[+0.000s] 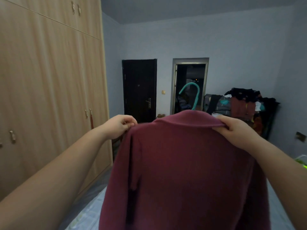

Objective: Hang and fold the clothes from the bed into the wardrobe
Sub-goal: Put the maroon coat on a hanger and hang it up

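Note:
A maroon knitted top [182, 163] hangs in front of me on a teal hanger [194, 95]; only the hanger's hook shows above the collar. My left hand [119, 126] pinches the top's left shoulder. My right hand [235, 130] grips the right shoulder and collar edge. The garment's body and sleeves drape down over the bed [89, 211], whose pale sheet shows at the bottom. The wooden wardrobe [49, 88] fills the left side, with all its doors closed.
A dark door [139, 90] and an open dark doorway [190, 87] stand in the far wall. A heap of mixed clothes [239, 103] is piled at the back right. Something bright green [303, 165] shows at the right edge.

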The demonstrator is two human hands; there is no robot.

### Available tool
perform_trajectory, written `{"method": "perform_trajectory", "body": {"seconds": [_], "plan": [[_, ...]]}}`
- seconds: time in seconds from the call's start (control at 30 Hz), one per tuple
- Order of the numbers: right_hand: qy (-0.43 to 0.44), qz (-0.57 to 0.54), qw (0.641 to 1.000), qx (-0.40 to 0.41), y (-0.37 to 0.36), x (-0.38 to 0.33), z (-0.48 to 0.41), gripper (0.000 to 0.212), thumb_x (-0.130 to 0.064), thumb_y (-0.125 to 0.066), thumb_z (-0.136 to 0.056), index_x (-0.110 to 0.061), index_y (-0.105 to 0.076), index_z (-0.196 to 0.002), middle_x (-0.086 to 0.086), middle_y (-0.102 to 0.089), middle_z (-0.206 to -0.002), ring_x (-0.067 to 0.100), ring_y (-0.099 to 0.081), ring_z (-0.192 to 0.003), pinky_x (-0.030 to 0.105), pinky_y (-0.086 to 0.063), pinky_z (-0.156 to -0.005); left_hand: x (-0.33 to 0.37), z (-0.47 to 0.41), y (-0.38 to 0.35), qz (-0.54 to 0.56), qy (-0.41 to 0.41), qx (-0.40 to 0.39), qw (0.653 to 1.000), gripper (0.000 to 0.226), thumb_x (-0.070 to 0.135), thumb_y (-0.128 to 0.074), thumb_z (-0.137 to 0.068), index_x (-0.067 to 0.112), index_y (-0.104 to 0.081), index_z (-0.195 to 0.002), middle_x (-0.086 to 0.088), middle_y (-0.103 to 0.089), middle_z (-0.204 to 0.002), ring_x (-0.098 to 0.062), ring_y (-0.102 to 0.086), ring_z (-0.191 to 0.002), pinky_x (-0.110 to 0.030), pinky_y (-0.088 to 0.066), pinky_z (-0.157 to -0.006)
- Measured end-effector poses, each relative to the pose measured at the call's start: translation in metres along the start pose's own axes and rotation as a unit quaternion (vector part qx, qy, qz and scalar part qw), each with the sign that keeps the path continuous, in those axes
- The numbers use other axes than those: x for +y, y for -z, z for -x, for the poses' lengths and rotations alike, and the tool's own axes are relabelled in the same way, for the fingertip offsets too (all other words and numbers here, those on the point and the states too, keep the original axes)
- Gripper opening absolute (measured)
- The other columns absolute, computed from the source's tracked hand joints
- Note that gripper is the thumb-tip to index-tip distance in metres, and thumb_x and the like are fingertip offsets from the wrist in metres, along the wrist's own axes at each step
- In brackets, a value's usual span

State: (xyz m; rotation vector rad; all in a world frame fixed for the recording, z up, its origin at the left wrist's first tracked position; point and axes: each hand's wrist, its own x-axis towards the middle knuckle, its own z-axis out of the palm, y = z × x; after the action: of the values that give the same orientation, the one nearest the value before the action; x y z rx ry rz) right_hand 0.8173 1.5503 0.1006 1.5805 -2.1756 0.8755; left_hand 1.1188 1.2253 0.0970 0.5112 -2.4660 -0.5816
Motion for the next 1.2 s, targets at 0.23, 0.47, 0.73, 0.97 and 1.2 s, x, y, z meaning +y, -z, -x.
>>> {"method": "perform_trajectory", "body": {"seconds": [0.23,0.47,0.73,0.97,1.2], "plan": [[-0.011,0.042,0.999,-0.022,-0.024,-0.012,0.002,0.014,-0.064,-0.040,-0.088,-0.055,-0.050,-0.093,-0.021,-0.063,-0.080,0.000,-0.060,-0.074,0.031,-0.049,-0.062,0.045,0.018,-0.024,0.045,0.037,-0.135,0.989,0.034,0.066,-0.041,-0.095,0.042,-0.058,-0.112,0.016,-0.069,-0.101,-0.006,-0.068,-0.097,-0.024,-0.051,-0.079],[0.040,0.067,0.997,-0.005,-0.061,-0.048,-0.009,0.016,-0.057,-0.048,-0.090,-0.046,-0.048,-0.102,-0.026,-0.054,-0.075,0.001,-0.050,-0.067,0.021,-0.035,-0.055,0.041,0.046,-0.061,-0.005,0.043,-0.043,0.998,0.022,0.057,-0.055,-0.094,0.036,-0.054,-0.101,0.014,-0.066,-0.098,-0.005,-0.063,-0.089,-0.034,-0.052,-0.081],[0.082,-0.071,0.994,-0.023,-0.116,-0.120,-0.014,0.034,-0.050,-0.067,-0.081,-0.047,-0.050,-0.111,-0.027,-0.052,-0.099,0.001,-0.056,-0.086,0.027,-0.047,-0.072,-0.001,0.119,0.010,0.113,0.111,0.050,0.986,0.038,0.073,-0.069,-0.067,0.038,-0.070,-0.081,0.016,-0.071,-0.075,0.003,-0.065,-0.070,-0.015,-0.047,-0.062],[0.121,-0.212,0.944,-0.223,-0.148,-0.254,-0.025,0.043,-0.074,-0.049,-0.077,-0.069,-0.041,-0.120,-0.037,-0.055,-0.115,-0.013,-0.055,-0.103,0.020,-0.045,-0.085,-0.048,0.229,0.119,0.100,0.194,0.161,0.962,0.024,0.050,-0.084,-0.069,0.033,-0.076,-0.084,0.008,-0.077,-0.079,0.000,-0.068,-0.071,-0.023,-0.055,-0.066],[0.198,-0.140,0.936,-0.255,-0.219,-0.479,-0.029,0.034,-0.058,-0.044,-0.096,-0.031,-0.062,-0.104,-0.009,-0.067,-0.101,0.012,-0.064,-0.091,0.042,-0.054,-0.087,-0.099,0.391,0.259,-0.017,0.253,0.239,0.937,0.010,0.032,-0.078,-0.085,0.024,-0.075,-0.090,0.009,-0.077,-0.083,-0.006,-0.070,-0.080,-0.026,-0.055,-0.071]]}}
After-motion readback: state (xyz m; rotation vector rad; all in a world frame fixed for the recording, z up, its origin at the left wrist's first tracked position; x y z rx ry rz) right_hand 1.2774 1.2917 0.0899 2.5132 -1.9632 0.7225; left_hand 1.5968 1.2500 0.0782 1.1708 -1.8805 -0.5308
